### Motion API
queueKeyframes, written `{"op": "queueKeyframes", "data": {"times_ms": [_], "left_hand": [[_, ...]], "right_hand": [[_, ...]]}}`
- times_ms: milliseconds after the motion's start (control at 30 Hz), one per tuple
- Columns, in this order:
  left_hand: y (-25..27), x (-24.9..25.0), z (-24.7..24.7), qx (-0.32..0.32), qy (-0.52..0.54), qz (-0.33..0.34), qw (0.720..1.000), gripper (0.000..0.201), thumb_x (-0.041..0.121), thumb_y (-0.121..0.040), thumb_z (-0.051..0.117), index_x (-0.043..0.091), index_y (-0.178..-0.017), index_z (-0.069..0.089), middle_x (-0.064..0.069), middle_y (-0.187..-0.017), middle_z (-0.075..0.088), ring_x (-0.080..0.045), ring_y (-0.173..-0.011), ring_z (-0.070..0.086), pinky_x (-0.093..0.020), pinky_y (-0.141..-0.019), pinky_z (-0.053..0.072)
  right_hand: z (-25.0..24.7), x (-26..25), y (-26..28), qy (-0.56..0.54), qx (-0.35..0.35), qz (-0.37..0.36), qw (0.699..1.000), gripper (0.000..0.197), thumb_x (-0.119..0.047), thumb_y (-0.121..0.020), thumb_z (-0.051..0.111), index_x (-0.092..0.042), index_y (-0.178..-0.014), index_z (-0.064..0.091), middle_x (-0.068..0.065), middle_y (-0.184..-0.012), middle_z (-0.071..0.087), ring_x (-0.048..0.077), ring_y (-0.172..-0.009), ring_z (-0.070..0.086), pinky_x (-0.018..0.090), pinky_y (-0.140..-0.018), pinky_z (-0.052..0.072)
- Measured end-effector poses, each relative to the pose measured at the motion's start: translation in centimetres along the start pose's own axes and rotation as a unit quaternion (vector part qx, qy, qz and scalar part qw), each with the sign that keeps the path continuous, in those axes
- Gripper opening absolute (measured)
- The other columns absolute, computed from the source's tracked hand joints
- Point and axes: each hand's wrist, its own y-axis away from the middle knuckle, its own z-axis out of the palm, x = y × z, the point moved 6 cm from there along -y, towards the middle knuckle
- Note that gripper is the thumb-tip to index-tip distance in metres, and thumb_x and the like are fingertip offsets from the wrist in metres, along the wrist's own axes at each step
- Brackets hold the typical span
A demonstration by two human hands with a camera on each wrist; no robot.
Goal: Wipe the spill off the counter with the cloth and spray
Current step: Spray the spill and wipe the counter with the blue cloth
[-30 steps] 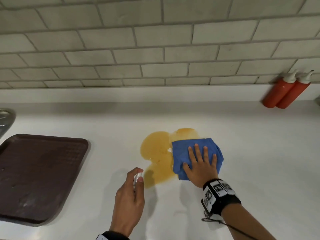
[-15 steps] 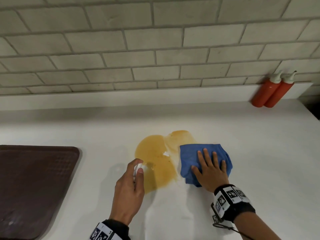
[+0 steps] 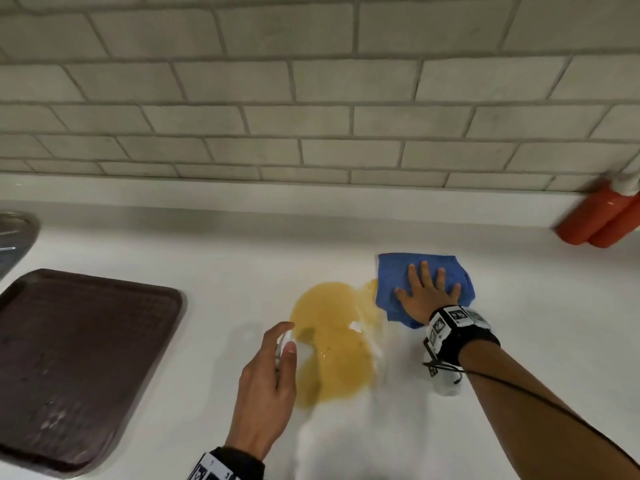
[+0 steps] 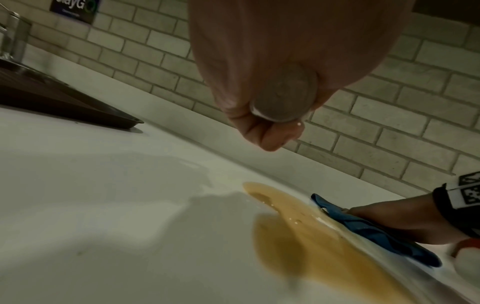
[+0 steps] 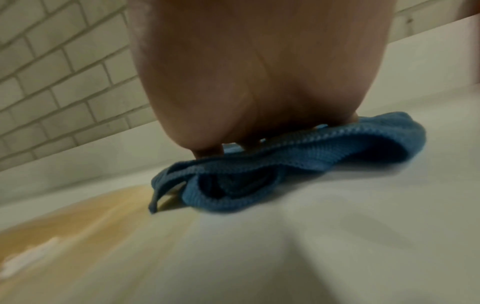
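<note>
An orange-yellow spill [image 3: 332, 344] [image 4: 306, 242] [image 5: 64, 222] lies on the white counter [image 3: 519, 323]. A crumpled blue cloth [image 3: 391, 282] [image 4: 376, 232] [image 5: 259, 181] sits at the spill's far right edge. My right hand [image 3: 427, 292] [image 5: 259, 82] presses flat on the cloth with straight, spread fingers. My left hand [image 3: 266, 386] [image 4: 259, 72] grips a small clear spray bottle [image 3: 282, 344] [image 4: 284, 94] just left of the spill, the forefinger curled over its top. Most of the bottle is hidden by the hand.
A dark brown tray [image 3: 72, 362] [image 4: 52, 96] lies on the counter at the left, with a sink edge [image 3: 15, 237] behind it. Two red squeeze bottles [image 3: 602, 220] stand against the tiled wall [image 3: 311, 98] at the far right.
My right hand has pushed the blue cloth away and to the right, off the spill's right side. A wiped streak shows there. My left hand still holds the spray bottle beside the spill.
</note>
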Motion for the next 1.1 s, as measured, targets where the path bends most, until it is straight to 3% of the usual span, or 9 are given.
{"op": "queueKeyframes", "data": {"times_ms": [267, 400, 533, 600, 700, 867, 967, 1033, 1100], "left_hand": [[-0.5, -0.6, -0.1, 0.01, 0.007, -0.023, 1.0, 0.028, 0.035, -0.104, 0.042, 0.057, -0.122, 0.045, -0.016, -0.063, 0.054, -0.024, -0.056, 0.052, -0.038, -0.062, 0.051], [0.1, -0.9, -0.4, 0.014, 0.009, -0.024, 1.0, 0.027, 0.033, -0.104, 0.044, 0.051, -0.123, 0.049, -0.017, -0.063, 0.051, -0.013, -0.048, 0.041, -0.032, -0.055, 0.044], [1.1, -1.1, -0.8, 0.01, 0.013, -0.027, 1.0, 0.027, 0.034, -0.103, 0.044, 0.056, -0.119, 0.048, -0.014, -0.063, 0.055, -0.018, -0.049, 0.045, -0.032, -0.054, 0.045], [1.4, -1.2, -0.9, 0.005, 0.012, -0.025, 1.0, 0.026, 0.034, -0.103, 0.045, 0.052, -0.121, 0.05, -0.011, -0.061, 0.052, -0.01, -0.047, 0.04, -0.026, -0.05, 0.039], [1.8, -1.5, -0.9, -0.007, 0.003, -0.027, 1.0, 0.025, 0.035, -0.103, 0.045, 0.048, -0.123, 0.051, -0.013, -0.065, 0.057, -0.009, -0.046, 0.04, -0.026, -0.049, 0.038], [2.1, -1.6, -1.0, -0.025, 0.006, -0.023, 0.999, 0.025, 0.035, -0.103, 0.045, 0.047, -0.124, 0.051, -0.012, -0.071, 0.063, -0.008, -0.047, 0.042, -0.026, -0.05, 0.041], [2.1, -1.9, -1.4, -0.03, 0.002, -0.016, 0.999, 0.026, 0.035, -0.103, 0.045, 0.053, -0.122, 0.048, -0.013, -0.068, 0.059, -0.009, -0.046, 0.04, -0.024, -0.05, 0.037], [2.2, -2.2, -1.9, -0.024, 0.005, -0.021, 0.999, 0.026, 0.035, -0.103, 0.045, 0.05, -0.124, 0.049, -0.014, -0.065, 0.055, -0.009, -0.046, 0.039, -0.023, -0.05, 0.036], [2.2, -2.6, -2.4, -0.016, -0.003, -0.028, 0.999, 0.027, 0.034, -0.104, 0.045, 0.043, -0.128, 0.052, -0.009, -0.059, 0.048, -0.009, -0.047, 0.04, -0.024, -0.053, 0.04]], "right_hand": [[1.2, -6.0, 0.0, 0.035, 0.015, -0.077, 0.996, 0.069, -0.058, -0.097, 0.014, -0.026, -0.153, -0.013, 0.001, -0.161, -0.02, 0.035, -0.146, -0.017, 0.063, -0.114, -0.004], [3.1, -8.3, 1.7, 0.061, 0.025, -0.117, 0.991, 0.069, -0.057, -0.097, 0.011, -0.025, -0.153, -0.014, 0.001, -0.16, -0.021, 0.034, -0.146, -0.019, 0.063, -0.114, -0.006], [4.9, -8.4, 4.1, 0.076, 0.023, -0.132, 0.988, 0.078, -0.068, -0.088, -0.005, -0.025, -0.152, -0.014, 0.001, -0.16, -0.022, 0.032, -0.146, -0.018, 0.062, -0.114, -0.008], [5.6, -7.9, 6.1, 0.066, 0.024, -0.141, 0.987, 0.098, -0.072, -0.073, -0.027, -0.022, -0.154, -0.003, 0.003, -0.162, -0.011, 0.034, -0.148, -0.005, 0.063, -0.113, -0.001], [7.6, -5.7, 9.4, 0.063, 0.07, -0.12, 0.988, 0.081, -0.061, -0.093, -0.004, -0.017, -0.146, 0.04, 0.008, -0.153, 0.037, 0.038, -0.137, 0.037, 0.066, -0.106, 0.028], [9.1, -0.4, 12.8, 0.037, 0.091, -0.067, 0.993, 0.074, -0.059, -0.096, 0.005, -0.017, -0.144, 0.043, 0.008, -0.149, 0.044, 0.039, -0.133, 0.044, 0.064, -0.103, 0.032], [7.3, -0.7, 11.8, 0.042, 0.061, -0.034, 0.997, 0.083, -0.066, -0.09, -0.005, -0.019, -0.154, 0.02, 0.007, -0.161, 0.019, 0.039, -0.143, 0.024, 0.066, -0.107, 0.024], [6.5, -1.4, 9.6, 0.021, 0.03, -0.01, 0.999, 0.075, -0.064, -0.092, 0.002, -0.023, -0.154, -0.007, 0.003, -0.163, -0.011, 0.036, -0.148, -0.004, 0.063, -0.114, 0.007], [5.2, -3.1, 7.3, 0.014, 0.029, -0.002, 0.999, 0.071, -0.06, -0.097, 0.012, -0.024, -0.153, -0.014, 0.002, -0.161, -0.019, 0.036, -0.147, -0.013, 0.063, -0.115, 0.002]]}}
